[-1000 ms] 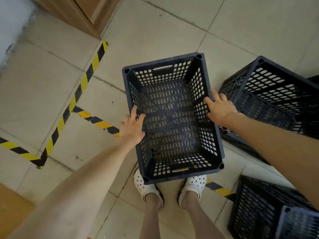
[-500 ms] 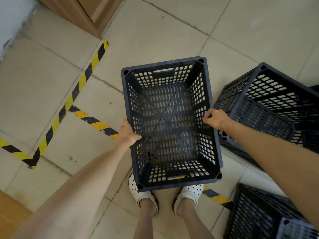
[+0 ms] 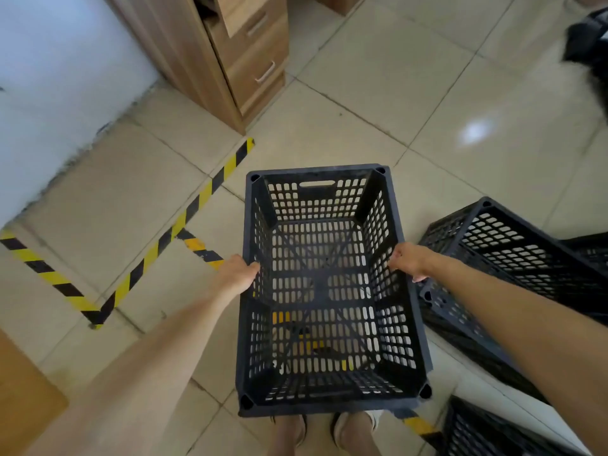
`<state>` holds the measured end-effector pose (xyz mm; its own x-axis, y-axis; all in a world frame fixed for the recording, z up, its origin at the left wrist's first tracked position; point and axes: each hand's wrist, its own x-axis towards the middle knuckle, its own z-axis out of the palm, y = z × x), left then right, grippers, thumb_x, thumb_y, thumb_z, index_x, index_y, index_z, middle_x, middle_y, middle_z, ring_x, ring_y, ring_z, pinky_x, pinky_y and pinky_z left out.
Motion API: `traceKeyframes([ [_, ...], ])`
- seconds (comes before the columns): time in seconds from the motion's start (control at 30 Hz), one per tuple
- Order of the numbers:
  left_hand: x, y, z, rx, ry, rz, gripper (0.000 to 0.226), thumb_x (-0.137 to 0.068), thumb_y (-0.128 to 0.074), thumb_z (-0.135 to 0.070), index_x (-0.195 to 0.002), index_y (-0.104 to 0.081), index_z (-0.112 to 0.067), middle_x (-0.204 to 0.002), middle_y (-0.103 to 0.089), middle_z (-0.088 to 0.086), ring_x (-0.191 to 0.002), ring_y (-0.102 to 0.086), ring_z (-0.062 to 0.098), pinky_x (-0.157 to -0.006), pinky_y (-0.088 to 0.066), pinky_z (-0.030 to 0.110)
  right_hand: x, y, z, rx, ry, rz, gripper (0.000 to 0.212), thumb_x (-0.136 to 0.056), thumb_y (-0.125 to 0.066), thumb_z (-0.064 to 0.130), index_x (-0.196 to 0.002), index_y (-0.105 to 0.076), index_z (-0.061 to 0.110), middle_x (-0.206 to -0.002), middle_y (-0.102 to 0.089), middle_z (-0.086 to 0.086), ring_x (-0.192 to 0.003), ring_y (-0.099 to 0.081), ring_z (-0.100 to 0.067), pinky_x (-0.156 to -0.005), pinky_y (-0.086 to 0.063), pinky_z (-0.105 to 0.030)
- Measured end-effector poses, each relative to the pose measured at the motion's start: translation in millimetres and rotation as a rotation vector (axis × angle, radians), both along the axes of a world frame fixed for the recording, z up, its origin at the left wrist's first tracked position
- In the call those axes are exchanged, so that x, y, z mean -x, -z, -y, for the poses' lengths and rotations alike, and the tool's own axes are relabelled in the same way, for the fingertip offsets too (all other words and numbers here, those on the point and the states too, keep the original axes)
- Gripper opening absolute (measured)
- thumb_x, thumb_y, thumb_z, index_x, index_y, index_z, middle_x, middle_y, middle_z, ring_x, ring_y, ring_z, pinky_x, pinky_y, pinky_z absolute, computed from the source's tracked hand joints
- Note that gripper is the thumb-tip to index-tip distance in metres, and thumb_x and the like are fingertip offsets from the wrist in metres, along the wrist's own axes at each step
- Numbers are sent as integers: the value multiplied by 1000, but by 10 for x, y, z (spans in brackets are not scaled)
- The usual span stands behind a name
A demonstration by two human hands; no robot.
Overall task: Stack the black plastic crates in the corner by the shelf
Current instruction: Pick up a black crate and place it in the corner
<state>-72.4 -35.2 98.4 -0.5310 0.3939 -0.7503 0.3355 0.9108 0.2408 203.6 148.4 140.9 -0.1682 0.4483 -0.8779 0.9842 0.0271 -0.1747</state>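
Overhead, black crate [image 3: 329, 284] gripped at both long rims, left hand [image 3: 235, 274], right hand [image 3: 408, 261]; bare floor [image 3: 345, 126] ahead, tilted crates [image 3: 513, 245] crowding right, cabinet [image 3: 230, 54] beyond.

Wooden drawer cabinet [image 3: 243, 57], striped floor tape [image 3: 184, 218], tiled floor [image 3: 427, 103].

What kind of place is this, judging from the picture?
Probably a storeroom or workshop floor. Yellow-black hazard tape marks zones on the tiled floor, several black plastic crates lie around, and a wooden drawer cabinet stands by the wall.
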Motion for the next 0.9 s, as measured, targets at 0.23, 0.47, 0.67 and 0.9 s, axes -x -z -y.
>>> traceKeyframes([
  [0.23,475,-1106,444,-75,16,-92,29,-102,-43,-32,-84,-51,-10,-69,-54,6,-58,-53,19,-56,-42,29,640,-1130,197,-33,-75,-50,15,-100,-47,19,-86,-47,12,-77,-53,-3,-63,-53,-13,-55,-44,-23],
  [0.47,1496,-2389,805,-234,-205,-116,21,-95,-51,-32,-82,-49,-17,-91,-62,8,-87,-64,28,-85,-52,40,1743,-2669,192,-139,-205,-164,10,-98,-49,14,-105,-49,7,-89,-54,-10,-92,-58,-28,-82,-52,-40],
  [0.67,2178,-3836,1031,-257,-155,-315,25,-102,-46,-31,-114,-54,-11,-106,-61,5,-106,-60,26,-84,-43,29,2724,-3857,364,-436,-569,-215,14,-98,-46,12,-108,-55,8,-111,-58,-16,-93,-52,-27,-87,-49,-38],
  [0.9,3068,-4831,1459,-175,-62,-516,31,-92,-55,-41,-101,-56,-11,-91,-65,4,-82,-66,24,-83,-55,39,3657,-4722,549,-633,-609,-271,88,-80,-72,18,-148,-16,17,-130,-55,-21,-110,-60,-36,-92,-53,-46],
])
